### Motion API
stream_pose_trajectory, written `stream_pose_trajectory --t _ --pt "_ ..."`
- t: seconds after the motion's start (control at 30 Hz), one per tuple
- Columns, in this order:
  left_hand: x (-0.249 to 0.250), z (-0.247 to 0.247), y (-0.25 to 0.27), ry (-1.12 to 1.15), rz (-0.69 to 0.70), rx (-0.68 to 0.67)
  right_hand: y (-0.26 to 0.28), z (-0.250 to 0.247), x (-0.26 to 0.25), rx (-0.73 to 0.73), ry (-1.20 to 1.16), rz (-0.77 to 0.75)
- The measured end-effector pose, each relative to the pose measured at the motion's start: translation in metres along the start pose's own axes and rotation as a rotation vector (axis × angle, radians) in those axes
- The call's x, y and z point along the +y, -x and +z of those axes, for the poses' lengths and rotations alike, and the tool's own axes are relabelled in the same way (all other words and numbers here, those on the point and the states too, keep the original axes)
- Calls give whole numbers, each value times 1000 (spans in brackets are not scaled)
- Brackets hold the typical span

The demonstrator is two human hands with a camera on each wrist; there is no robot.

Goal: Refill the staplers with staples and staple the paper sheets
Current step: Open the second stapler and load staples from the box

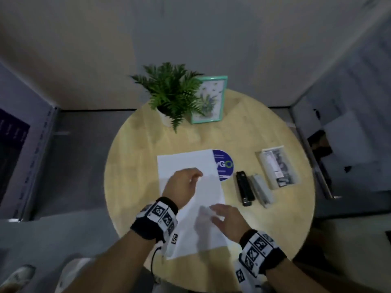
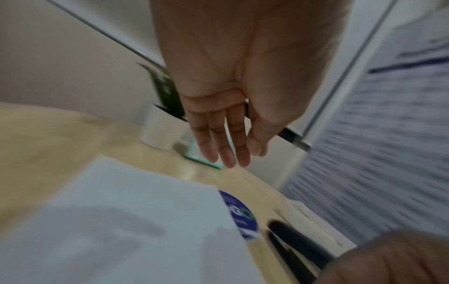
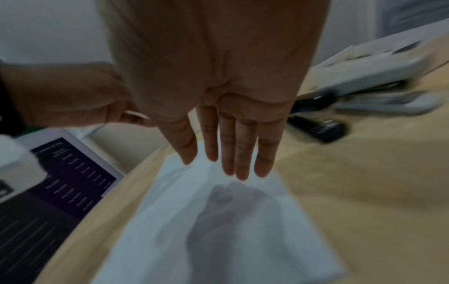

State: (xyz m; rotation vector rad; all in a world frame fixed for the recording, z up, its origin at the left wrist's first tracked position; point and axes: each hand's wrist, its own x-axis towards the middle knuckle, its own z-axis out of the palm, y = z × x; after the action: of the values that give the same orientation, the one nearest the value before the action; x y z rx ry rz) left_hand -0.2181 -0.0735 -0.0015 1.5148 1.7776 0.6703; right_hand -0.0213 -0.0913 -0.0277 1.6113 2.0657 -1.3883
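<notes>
White paper sheets [image 1: 190,166] lie overlapping and slightly askew in the middle of the round wooden table [image 1: 137,166]. My left hand [image 1: 186,182] is over the upper part of the sheets [image 2: 121,221], its fingers [image 2: 226,149] straight and holding nothing. My right hand [image 1: 224,218] hovers over the lower right part of the paper [image 3: 218,240], fingers [image 3: 240,159] straight, and casts a shadow on it. A black stapler [image 1: 244,188] and a grey stapler [image 1: 262,190] lie side by side to the right of the paper. Both staplers are shut.
A clear plastic box [image 1: 279,167] lies beyond the staplers near the right rim. A round blue sticker [image 1: 225,163] shows beside the paper. A potted fern [image 1: 171,92] and a teal picture frame [image 1: 209,100] stand at the far edge. Grey partition panels surround the table.
</notes>
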Motion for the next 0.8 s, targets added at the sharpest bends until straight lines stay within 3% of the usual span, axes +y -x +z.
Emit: stream_pose_trajectory --t 0.1,0.17,0.27,0.47,0.6,0.8 --pt "47 68 -14 -213 81 -288 25 -25 45 -74 8 68" --pt "68 104 -25 -421 124 -407 36 -44 68 -111 62 51" --pt "88 139 -42 -657 151 -469 41 -67 104 -89 39 62" --pt "87 175 -72 -827 45 -530 34 -104 149 -21 -70 15" --pt "86 171 -74 -736 17 -493 24 -117 159 28 -178 -7" --pt "104 152 -37 -30 -109 -162 21 -121 144 95 -389 26"
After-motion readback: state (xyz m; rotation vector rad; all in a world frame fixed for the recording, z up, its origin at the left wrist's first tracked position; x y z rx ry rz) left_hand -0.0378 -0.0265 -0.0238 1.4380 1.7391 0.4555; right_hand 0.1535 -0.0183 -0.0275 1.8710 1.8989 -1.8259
